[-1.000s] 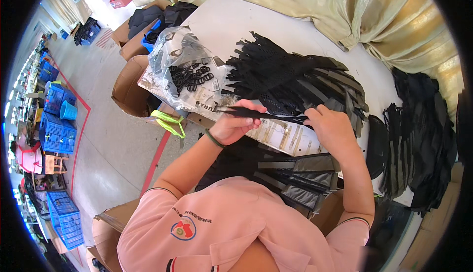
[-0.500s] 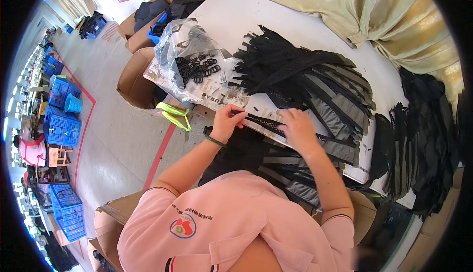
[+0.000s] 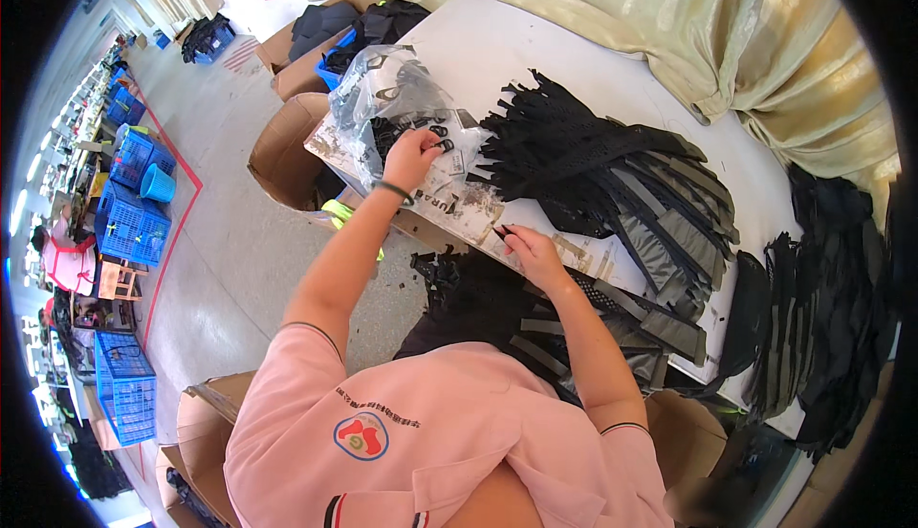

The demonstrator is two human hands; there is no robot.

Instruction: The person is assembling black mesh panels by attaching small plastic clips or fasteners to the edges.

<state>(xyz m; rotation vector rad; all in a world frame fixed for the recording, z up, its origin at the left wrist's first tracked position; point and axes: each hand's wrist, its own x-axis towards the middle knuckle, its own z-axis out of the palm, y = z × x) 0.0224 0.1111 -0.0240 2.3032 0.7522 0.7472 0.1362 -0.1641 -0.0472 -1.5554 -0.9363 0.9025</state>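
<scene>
My left hand [image 3: 413, 158] reaches into the opening of a clear plastic bag [image 3: 359, 88]. Its bent fingers are closed at a black plastic buckle [image 3: 444, 145], among several like it. My right hand [image 3: 537, 255], at the table's near edge, pinches the narrow end of a black mesh strap [image 3: 612, 303]. The tip pokes out past the fingers, and the rest trails right to a grey panel along the edge. Beyond that hand lies a fanned heap of similar black mesh straps [image 3: 574, 150] with grey panels.
The white table [image 3: 535, 40] carries the heap and bag. More black pieces [image 3: 478, 308] hang over its near edge. An open carton [image 3: 287, 150] stands at its left, with a yellow-green strap [image 3: 339, 212] at the rim. Black fabric [image 3: 832, 308] hangs at the right; blue crates [image 3: 134, 227] stand far left.
My left hand has let go of the strap and moved forward to the buckles in the bag. My right hand has shifted left to the strap's tip. The view has turned slightly.
</scene>
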